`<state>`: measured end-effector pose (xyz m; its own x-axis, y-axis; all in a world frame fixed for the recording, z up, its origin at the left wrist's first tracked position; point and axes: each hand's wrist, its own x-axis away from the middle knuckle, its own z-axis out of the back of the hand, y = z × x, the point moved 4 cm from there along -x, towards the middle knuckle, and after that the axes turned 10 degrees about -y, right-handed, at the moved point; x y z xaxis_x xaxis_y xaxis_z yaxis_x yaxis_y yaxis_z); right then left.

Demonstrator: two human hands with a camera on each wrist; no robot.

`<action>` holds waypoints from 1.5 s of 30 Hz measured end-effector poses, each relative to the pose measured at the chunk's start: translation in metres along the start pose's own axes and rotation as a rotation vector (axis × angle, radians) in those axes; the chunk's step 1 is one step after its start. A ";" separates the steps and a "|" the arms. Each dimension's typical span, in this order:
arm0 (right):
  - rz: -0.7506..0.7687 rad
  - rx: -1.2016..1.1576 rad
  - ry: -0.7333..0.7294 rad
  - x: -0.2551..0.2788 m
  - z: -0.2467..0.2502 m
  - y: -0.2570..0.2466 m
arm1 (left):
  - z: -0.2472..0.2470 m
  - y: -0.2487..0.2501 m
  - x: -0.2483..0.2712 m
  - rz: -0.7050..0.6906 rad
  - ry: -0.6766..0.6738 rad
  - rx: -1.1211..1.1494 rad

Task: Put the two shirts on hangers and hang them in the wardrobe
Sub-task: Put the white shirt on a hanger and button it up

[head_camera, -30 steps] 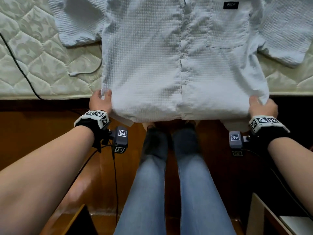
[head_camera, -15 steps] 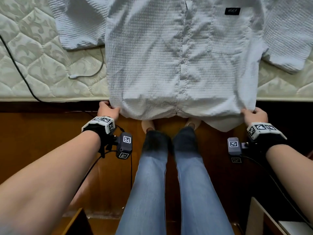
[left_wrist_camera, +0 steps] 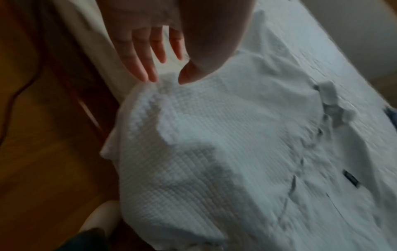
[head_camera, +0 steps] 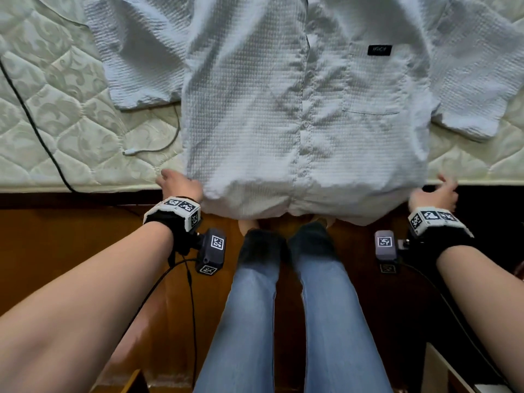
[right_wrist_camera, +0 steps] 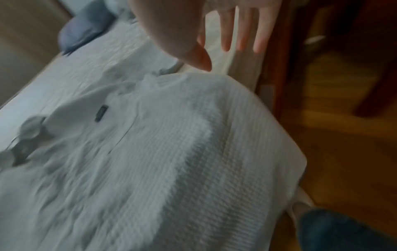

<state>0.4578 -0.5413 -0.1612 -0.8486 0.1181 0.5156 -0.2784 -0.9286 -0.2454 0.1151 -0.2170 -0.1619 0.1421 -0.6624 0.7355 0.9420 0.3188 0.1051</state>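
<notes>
A white waffle-weave shirt lies front up and buttoned on the mattress, with a black label on its chest pocket. Its hem hangs over the bed's near edge. My left hand is at the hem's left corner. In the left wrist view the left hand has straight fingers, with the tips just touching the shirt. My right hand is by the hem's right corner. Its fingers are spread and clear of the shirt.
A black cable and a white charging lead lie on the mattress left of the shirt. A blue-grey cloth bundle sits at the bed's far side. My legs in jeans stand against the wooden bed frame.
Both hands were pinching the hem corners and drew the shirt toward the bed's edge. Now their fingers have straightened and let the hem go.
</notes>
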 end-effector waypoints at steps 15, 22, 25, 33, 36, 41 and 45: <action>0.361 0.094 -0.356 -0.055 -0.037 -0.145 | -0.057 0.178 -0.007 -0.430 -0.162 -0.159; 0.607 0.092 -0.294 -0.101 -0.047 -0.273 | -0.066 0.262 -0.038 -0.500 -0.126 -0.293; 0.697 0.080 -0.238 -0.123 -0.053 -0.311 | -0.073 0.288 -0.050 -0.485 -0.113 -0.330; 0.783 0.067 -0.094 -0.165 -0.063 -0.356 | -0.081 0.302 -0.069 -0.466 -0.071 -0.358; 0.737 -0.002 -0.155 -0.173 -0.059 -0.369 | -0.081 0.302 -0.070 -0.457 -0.056 -0.370; 0.737 0.129 -0.248 -0.177 -0.066 -0.386 | -0.081 0.303 -0.068 -0.447 -0.050 -0.387; 0.744 0.343 -0.164 -0.174 -0.074 -0.390 | -0.081 0.305 -0.068 -0.438 -0.067 -0.403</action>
<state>0.6812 -0.1734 -0.2157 -0.6730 -0.5963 0.4375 0.5036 -0.8027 -0.3194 0.4177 -0.1293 -0.2337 -0.2924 -0.6255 0.7233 0.9516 -0.2652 0.1553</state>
